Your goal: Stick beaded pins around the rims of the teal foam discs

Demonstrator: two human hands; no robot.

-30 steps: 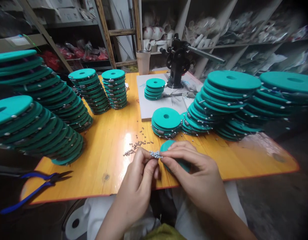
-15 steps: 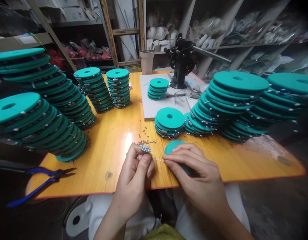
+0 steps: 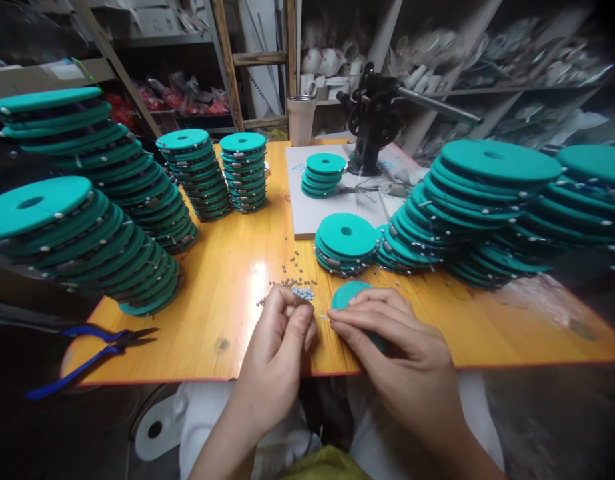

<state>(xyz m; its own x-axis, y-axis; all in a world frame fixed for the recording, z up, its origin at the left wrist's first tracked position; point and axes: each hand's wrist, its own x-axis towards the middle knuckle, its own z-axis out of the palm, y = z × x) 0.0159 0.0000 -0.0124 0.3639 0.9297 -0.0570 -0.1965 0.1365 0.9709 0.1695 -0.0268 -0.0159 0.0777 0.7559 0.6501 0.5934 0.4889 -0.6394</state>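
My left hand [image 3: 280,340] is closed, its thumb pressed against curled fingers. A cluster of small blue-grey beads [image 3: 303,293] shows just past its fingertips and appears to be held there. Thumb and index finger of my right hand [image 3: 400,333] are pinched together, a short way from the left. A tiny pale sliver [image 3: 323,317] shows in the gap between the hands; whatever the pinch holds is too fine to name. Partly hidden under my right hand is a green foam spool [image 3: 351,291]. Loose brown beads [image 3: 293,283] are scattered beyond my left hand.
Stacks of green spools stand at left [image 3: 137,260] and right [image 3: 497,167], with a shorter stack [image 3: 346,243] ahead. Blue-handled pliers [image 3: 118,341] lie at the left table edge. A black hand press [image 3: 370,123] and a tumbler [image 3: 301,121] stand at the back.
My left hand has shifted slightly right with the bead cluster, closer to my right hand. The right hand keeps its pinch. The whole view has shifted a little.
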